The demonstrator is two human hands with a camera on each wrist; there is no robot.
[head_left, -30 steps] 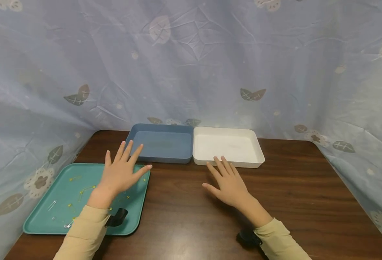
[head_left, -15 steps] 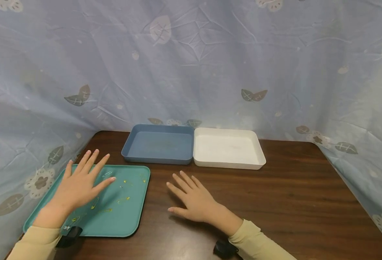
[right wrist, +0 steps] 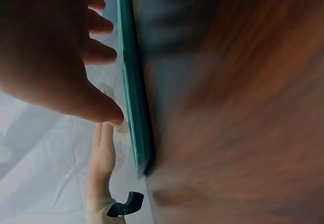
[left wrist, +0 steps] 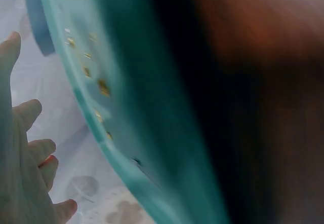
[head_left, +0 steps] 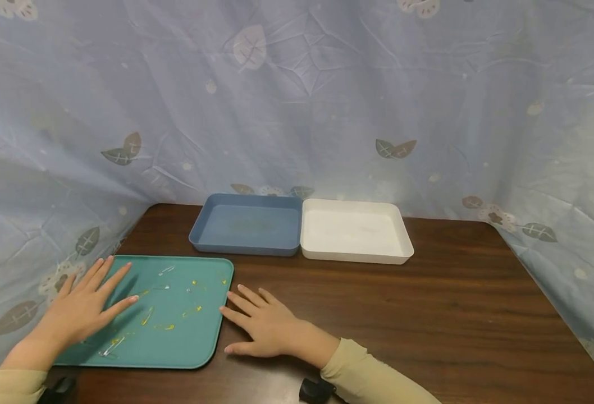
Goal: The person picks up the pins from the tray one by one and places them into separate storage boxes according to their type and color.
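A teal tray [head_left: 181, 350] lies at the left of the table, with several small safety pins scattered on it, some yellow and some silver. One yellow safety pin [head_left: 147, 316] lies near the tray's middle. Over the tray's left side is my left hand [head_left: 77, 308], fingers spread and holding nothing. My right hand [head_left: 266, 325] is beside the tray's right edge, fingers extended, fingertips right at the rim. In the right wrist view the thumb and fingers point toward the rim of the teal tray [right wrist: 132, 92]. Part of the tray's left side is hidden under my left hand.
A blue shallow bin [head_left: 246, 249] and a white shallow bin [head_left: 357, 257] stand side by side at the back of the dark wooden table [head_left: 428, 314]. A patterned cloth [head_left: 307, 112] hangs behind and along both sides.
My left hand has moved left and toward the front, across the tray to its left side. My right hand has come left to the tray's right edge. The tray and bins stay in place.
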